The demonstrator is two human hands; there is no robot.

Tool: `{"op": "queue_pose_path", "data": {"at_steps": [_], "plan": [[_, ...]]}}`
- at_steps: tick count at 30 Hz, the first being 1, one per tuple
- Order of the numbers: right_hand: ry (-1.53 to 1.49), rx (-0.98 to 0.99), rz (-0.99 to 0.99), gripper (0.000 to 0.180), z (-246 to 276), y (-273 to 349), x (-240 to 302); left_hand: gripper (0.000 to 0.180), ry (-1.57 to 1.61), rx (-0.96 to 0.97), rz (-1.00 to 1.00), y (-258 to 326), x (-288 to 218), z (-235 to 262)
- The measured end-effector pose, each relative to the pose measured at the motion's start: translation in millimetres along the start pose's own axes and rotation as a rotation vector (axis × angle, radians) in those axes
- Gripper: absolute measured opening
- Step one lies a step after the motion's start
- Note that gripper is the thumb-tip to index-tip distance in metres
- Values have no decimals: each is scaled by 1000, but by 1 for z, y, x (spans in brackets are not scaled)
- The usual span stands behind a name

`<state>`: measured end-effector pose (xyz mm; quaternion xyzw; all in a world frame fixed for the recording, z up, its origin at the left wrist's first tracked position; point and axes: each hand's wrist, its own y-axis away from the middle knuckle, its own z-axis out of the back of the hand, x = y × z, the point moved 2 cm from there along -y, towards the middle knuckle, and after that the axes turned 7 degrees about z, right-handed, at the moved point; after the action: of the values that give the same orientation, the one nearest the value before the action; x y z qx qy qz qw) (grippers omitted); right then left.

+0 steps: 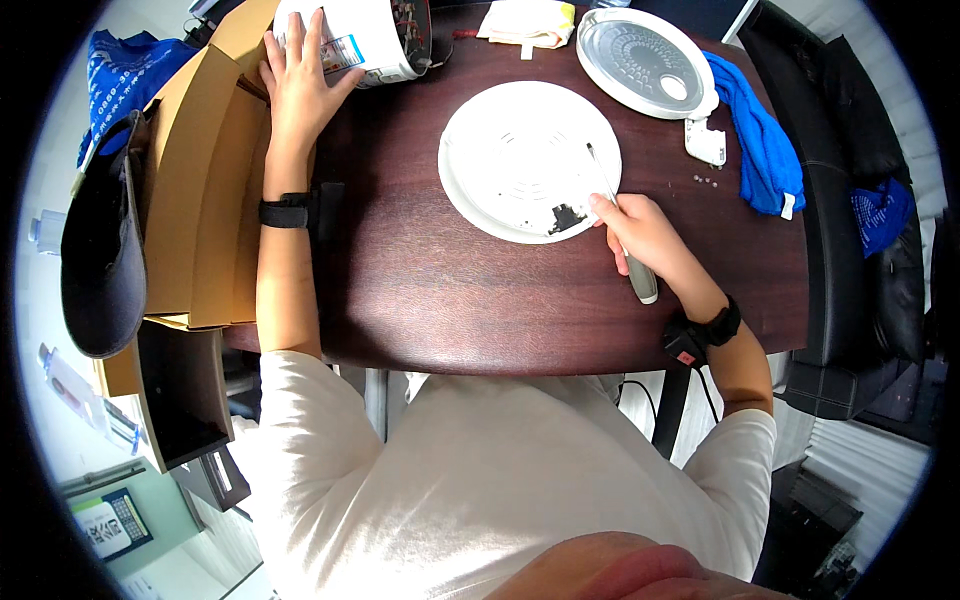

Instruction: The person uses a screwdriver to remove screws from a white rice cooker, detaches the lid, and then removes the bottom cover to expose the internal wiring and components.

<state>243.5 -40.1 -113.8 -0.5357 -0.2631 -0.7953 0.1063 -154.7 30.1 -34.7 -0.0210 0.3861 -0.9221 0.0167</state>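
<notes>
Two bare hands were at work over one dark wood-grain counter [430, 300]. At the upper left of the frame, the left hand [303, 85] lay with its fingers spread against one white appliance housing [378, 30], tipped on its side with wires showing at its open end; it pressed flat rather than gripping. Right of centre, the right hand [640, 230] was closed around one screwdriver [642, 283], whose shaft extended over one round white plastic disc [500, 120] at upper centre; whether the tip touched it could not be told. The disc carried one large black patch [567, 218] near its lower edge.

At the upper right lay one round translucent lid [635, 60], one small white plastic piece [706, 145] below it, a few tiny bits, and one blue towel [765, 155]. One folded cloth [530, 22] lay at the top. Two black wristbands [286, 211] were worn, one per arm.
</notes>
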Motion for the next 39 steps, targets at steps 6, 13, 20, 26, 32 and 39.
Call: {"op": "queue_pose_path", "data": {"at_steps": [6, 13, 20, 26, 32, 39], "plan": [[-56, -65, 35, 47, 5, -7, -4, 88, -16, 6, 63, 8, 0, -5], [-144, -59, -35, 43, 7, -14, -8, 110, 164, -111, 203, 9, -10, -13], [-343, -106, -21, 37, 0, -22, -9, 124, -18, -101, 312, -2, -45, 2], [-402, -117, 20, 35, -2, -19, -7, 122, -124, -132, 340, -6, -62, -2], [-404, -123, -3, 37, -4, -25, -6, 106, -116, -97, 346, -13, -54, 1], [-529, -97, -12, 35, -6, -54, 9, 97, -24, -25, 366, -35, -25, 7]]}}
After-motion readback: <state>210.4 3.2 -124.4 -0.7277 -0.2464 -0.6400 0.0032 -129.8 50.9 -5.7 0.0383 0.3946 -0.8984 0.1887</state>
